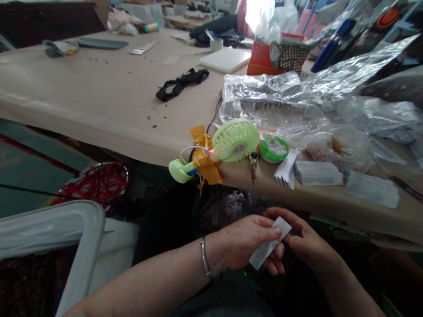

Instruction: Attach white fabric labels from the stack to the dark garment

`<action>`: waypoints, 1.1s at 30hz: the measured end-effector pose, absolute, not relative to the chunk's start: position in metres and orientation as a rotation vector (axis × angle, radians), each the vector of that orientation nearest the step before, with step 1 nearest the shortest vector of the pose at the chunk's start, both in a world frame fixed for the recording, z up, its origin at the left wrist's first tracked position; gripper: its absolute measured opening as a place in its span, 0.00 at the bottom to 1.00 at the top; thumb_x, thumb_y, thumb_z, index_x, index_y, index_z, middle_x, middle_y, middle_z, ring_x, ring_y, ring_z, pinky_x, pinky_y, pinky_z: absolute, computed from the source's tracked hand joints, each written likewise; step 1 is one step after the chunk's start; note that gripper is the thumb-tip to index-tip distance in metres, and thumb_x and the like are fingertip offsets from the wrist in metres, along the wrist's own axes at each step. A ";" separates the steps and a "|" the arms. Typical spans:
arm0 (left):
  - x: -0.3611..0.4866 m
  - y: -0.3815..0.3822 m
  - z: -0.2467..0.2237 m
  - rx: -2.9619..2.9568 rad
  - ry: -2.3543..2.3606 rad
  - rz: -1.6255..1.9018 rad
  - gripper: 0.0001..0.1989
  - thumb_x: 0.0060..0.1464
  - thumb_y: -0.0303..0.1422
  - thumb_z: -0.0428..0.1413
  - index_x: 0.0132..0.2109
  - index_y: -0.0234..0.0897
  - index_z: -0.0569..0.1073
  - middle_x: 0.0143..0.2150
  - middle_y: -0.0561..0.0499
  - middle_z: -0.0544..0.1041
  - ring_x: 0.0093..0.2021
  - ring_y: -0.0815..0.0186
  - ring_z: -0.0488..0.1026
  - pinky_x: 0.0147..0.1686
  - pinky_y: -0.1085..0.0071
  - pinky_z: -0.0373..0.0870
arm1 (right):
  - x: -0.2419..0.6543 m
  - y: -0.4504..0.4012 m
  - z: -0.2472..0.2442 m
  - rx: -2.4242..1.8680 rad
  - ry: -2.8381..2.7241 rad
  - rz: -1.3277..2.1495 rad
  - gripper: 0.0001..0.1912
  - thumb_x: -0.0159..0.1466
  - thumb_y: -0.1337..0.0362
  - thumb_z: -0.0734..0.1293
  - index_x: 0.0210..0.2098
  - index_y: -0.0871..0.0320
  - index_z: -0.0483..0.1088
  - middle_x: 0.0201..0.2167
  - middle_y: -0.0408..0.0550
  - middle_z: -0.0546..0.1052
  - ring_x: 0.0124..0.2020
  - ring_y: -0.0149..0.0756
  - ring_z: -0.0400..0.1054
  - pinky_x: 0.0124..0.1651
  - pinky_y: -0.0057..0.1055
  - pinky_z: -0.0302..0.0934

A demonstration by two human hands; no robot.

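Over my lap, my left hand [246, 242] pinches a small white printed label [269, 244], its thumb flat on the upper face. My right hand [306, 240] meets the label's far end with bent fingers, partly hidden behind it, and the thumb lies close to its edge. Along the table edge above my hands are a folded bundle of white labels [287, 169], a fanned stack of labels [318, 173] and another label pile [372, 188]. A soldering-iron-like tool [253, 168] points its tip over the edge, beside a green round tub [274, 149].
A light green fan [236, 140] is fixed to the table edge with orange tape [207, 165]. Clear plastic bags [277, 105] cover the table's right side. A black strap-like piece [181, 84] lies farther back. At lower left stands a white plastic bin [95, 229], near a basket of red cord [95, 180].
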State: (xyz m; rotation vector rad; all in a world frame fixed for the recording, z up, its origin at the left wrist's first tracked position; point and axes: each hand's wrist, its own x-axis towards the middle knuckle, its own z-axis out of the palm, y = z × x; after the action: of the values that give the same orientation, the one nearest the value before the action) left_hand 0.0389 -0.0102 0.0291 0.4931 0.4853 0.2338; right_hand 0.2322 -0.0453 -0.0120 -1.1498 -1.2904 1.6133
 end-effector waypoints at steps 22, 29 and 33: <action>0.032 -0.007 0.028 0.564 0.602 0.307 0.15 0.51 0.43 0.58 0.33 0.35 0.68 0.22 0.55 0.68 0.20 0.72 0.69 0.20 0.77 0.65 | 0.220 -0.052 0.009 -1.431 -1.757 0.761 0.22 0.62 0.59 0.66 0.56 0.51 0.67 0.53 0.51 0.73 0.52 0.41 0.70 0.53 0.36 0.67; 0.031 -0.006 0.024 0.573 0.619 0.350 0.17 0.50 0.45 0.59 0.34 0.34 0.69 0.22 0.55 0.68 0.19 0.72 0.69 0.20 0.78 0.65 | 0.206 -0.050 0.013 -1.398 -2.032 0.364 0.19 0.66 0.61 0.62 0.56 0.54 0.67 0.49 0.52 0.75 0.50 0.39 0.71 0.50 0.32 0.68; 0.028 -0.006 0.023 0.553 0.626 0.355 0.16 0.50 0.44 0.58 0.34 0.35 0.68 0.22 0.56 0.68 0.19 0.73 0.69 0.19 0.78 0.65 | 0.201 -0.047 0.011 -1.448 -1.921 0.402 0.21 0.66 0.60 0.61 0.58 0.55 0.64 0.50 0.52 0.76 0.51 0.40 0.71 0.51 0.34 0.68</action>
State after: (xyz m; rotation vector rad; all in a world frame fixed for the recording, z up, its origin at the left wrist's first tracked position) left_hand 0.0280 -0.0055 0.0235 0.5533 0.6255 0.3555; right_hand 0.2011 -0.0472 0.0114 -1.4477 -1.9209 0.4023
